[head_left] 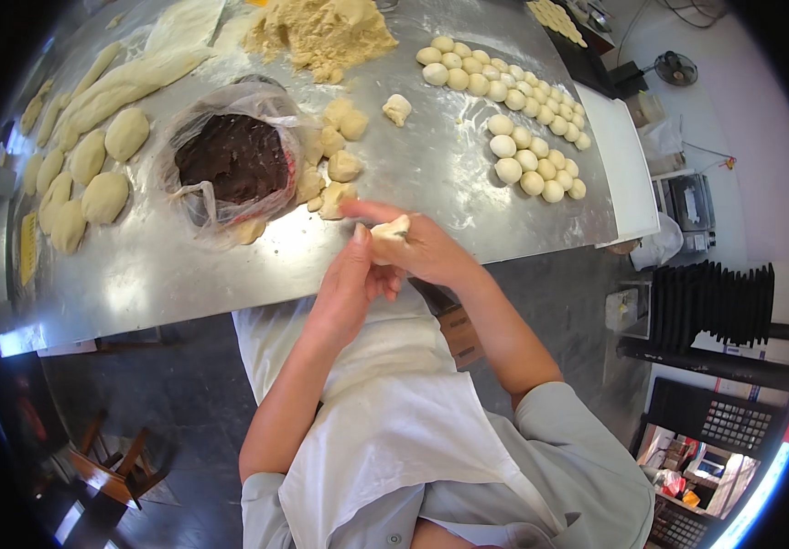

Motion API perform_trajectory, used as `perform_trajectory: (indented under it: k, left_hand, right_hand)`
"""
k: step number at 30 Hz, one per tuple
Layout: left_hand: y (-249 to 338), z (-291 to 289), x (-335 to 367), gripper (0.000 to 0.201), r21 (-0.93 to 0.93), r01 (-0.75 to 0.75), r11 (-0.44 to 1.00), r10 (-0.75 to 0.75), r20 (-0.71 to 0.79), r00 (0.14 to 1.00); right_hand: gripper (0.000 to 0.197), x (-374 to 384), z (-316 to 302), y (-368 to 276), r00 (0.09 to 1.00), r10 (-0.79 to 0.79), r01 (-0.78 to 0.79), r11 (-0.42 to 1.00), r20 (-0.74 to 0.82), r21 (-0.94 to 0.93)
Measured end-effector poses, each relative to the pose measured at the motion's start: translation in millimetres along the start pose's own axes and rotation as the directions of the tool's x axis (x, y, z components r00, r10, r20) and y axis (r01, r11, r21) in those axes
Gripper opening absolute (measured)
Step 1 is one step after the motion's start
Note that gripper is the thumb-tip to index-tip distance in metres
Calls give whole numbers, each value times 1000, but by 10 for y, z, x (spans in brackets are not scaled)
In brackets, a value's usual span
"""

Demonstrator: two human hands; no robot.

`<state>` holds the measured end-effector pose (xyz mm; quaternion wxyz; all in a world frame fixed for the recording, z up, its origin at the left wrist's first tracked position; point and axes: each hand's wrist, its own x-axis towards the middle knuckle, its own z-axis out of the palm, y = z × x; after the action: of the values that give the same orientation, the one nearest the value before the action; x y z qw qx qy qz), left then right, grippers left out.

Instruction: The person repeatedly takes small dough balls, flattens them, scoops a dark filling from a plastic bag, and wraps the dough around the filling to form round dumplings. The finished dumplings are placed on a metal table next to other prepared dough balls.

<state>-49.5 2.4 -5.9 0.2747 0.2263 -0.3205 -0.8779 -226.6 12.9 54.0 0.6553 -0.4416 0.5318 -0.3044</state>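
At the table's front edge I hold a small piece of pale dough between both hands. My left hand is closed with thumb and fingers against its lower left side. My right hand curls round it from the right, one finger stretched out leftward by a lump of yellowish dough. A small dark patch shows at the dough's edge; its inside is hidden by my fingers. Left of my hands stands a plastic-lined bowl of dark brown paste, with several yellowish lumps along its right side.
Several pale dough balls sit in two groups at right. Flattened dough rounds and a long dough strip lie at left. A crumbly yellow heap is at the back. One lone lump rests mid-table.
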Motion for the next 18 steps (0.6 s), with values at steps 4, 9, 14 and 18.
perform_trajectory:
  k: [4,9,14,18]
  left_hand:
    - [143,481,161,58,-121,-16,992,-15,-249,968]
    - [-54,234,258,58,-100,-114,988,88,-231,969]
    - [23,222,254,51,-138,18,990,-36,-130,991]
    - [47,341,331,48,-166,110,980,-129,-107,986]
  right_hand:
    - [60,159,26,364,887,-402,371,913,-228,-167]
    - [49,87,114,262,918,-226,225,973,-327,-43]
    - [39,-144,-406,203,866,-458,386,867,-201,-314]
    - [30,-150,-439,270,872,-467,337,794,-151,-506]
